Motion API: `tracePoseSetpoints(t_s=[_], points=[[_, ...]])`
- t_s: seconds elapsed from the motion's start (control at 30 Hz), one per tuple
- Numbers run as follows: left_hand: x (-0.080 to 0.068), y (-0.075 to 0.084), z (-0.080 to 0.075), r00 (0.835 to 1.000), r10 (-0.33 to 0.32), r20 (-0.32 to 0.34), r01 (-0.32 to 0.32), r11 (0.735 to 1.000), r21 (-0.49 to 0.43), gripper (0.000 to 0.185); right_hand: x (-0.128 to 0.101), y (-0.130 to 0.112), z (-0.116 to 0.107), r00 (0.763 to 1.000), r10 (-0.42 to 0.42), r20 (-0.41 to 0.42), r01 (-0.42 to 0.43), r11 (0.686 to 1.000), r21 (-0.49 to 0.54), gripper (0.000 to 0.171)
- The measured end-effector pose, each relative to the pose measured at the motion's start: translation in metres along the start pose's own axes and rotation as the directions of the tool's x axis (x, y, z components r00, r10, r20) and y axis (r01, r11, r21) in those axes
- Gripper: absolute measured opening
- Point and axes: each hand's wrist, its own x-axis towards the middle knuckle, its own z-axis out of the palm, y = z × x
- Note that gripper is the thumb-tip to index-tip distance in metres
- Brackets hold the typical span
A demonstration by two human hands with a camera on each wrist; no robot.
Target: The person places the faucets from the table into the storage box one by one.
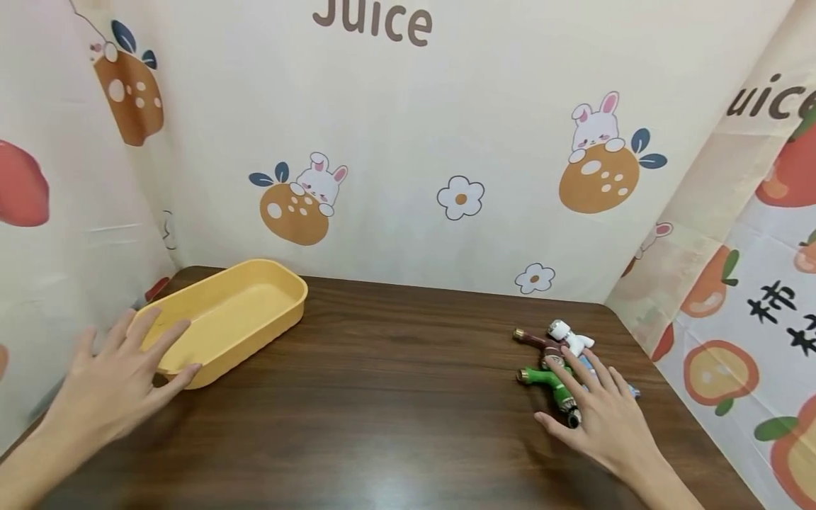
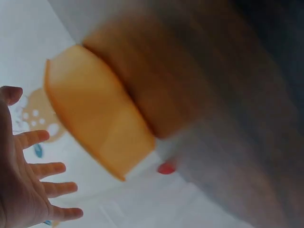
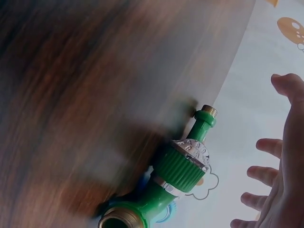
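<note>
While the spread left hand (image 1: 121, 382) nears the yellow tray (image 1: 237, 316), the spread right hand (image 1: 605, 414) hovers over the green valve (image 1: 553, 386).

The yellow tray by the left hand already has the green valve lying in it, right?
Not quite. In the head view the yellow tray by the left hand holds nothing; the green valve lies on the table under the right hand.

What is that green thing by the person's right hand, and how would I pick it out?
Look to the right end of the dark wooden table, near the fruit-print curtain, where the right hand hovers over a small cluster of parts. The green valve lies nearest the front. Its bright green body with brassy ends sets it apart from the dark red valve and the white piece behind it.
</note>
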Motion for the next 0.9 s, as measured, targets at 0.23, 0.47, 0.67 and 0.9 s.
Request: tracePoseSetpoints(t_s=[0.23, 0.47, 0.67, 0.9], points=[[0.010, -0.003, 0.027, 0.998, 0.060, -0.014, -0.060, 0.998, 0.001, 0.075, -0.025, 0.014, -0.009, 0.997, 0.074, 0.019, -0.074, 0.997, -0.014, 0.087], [0.017, -0.012, 0.032, 0.992, -0.027, 0.121, 0.036, 0.997, -0.074, 0.062, -0.032, 0.017, -0.013, 0.993, 0.117, 0.034, -0.116, 0.993, -0.026, 0.087], [0.018, -0.023, 0.034, 0.974, -0.148, 0.174, 0.179, 0.968, -0.177, 0.053, -0.030, 0.017, -0.013, 0.991, 0.122, 0.045, -0.121, 0.992, -0.037, 0.085], [0.014, -0.035, 0.030, 0.943, -0.302, 0.141, 0.332, 0.876, -0.348, 0.055, -0.020, 0.013, -0.008, 0.993, 0.104, 0.048, -0.102, 0.994, -0.050, 0.085]])
